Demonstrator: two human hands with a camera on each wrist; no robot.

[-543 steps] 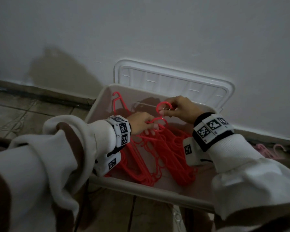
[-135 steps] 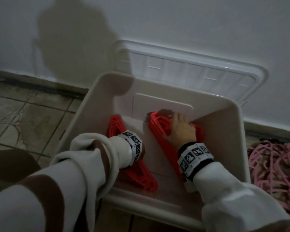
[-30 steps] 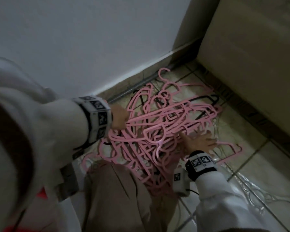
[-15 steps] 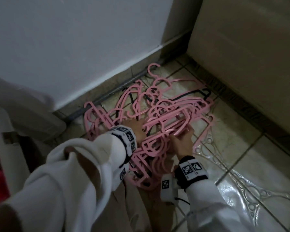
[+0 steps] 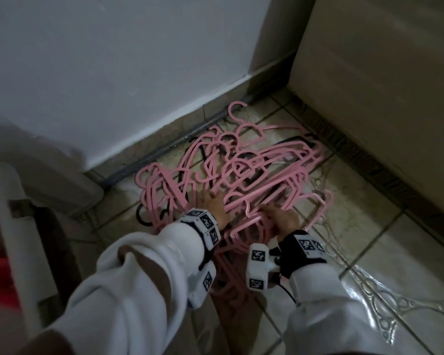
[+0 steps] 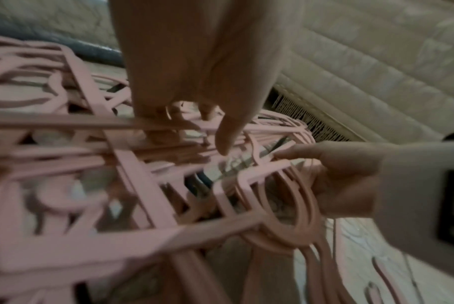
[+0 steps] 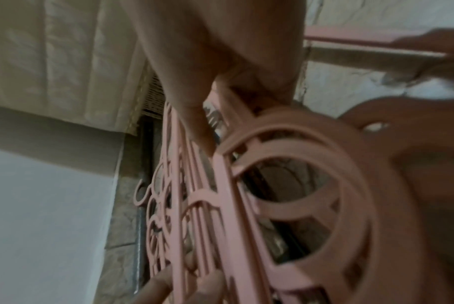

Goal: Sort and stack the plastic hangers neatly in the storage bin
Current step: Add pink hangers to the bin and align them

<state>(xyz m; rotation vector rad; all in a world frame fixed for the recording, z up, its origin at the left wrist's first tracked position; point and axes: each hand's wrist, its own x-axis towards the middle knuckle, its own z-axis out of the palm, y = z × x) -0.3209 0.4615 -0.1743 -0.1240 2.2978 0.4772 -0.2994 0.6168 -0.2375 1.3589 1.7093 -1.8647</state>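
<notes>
Fingers [image 5: 208, 198] of the left hand [image 5: 214, 207] curl into the pink hangers [image 5: 254, 172] piled on the floor [image 5: 369, 226] at frame centre; just right, the right hand [image 5: 282, 218] grips pink bars. Storage bin [image 5: 21, 239] sits at the left edge, well apart.

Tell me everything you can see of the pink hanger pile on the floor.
The pile of pink plastic hangers is a tangled heap lying flat on the tiled floor by the white wall, hooks pointing different ways, with a few black hangers mixed in. Each has a ring below the hook. The left hand and right hand both grip bars at its near edge.
</notes>
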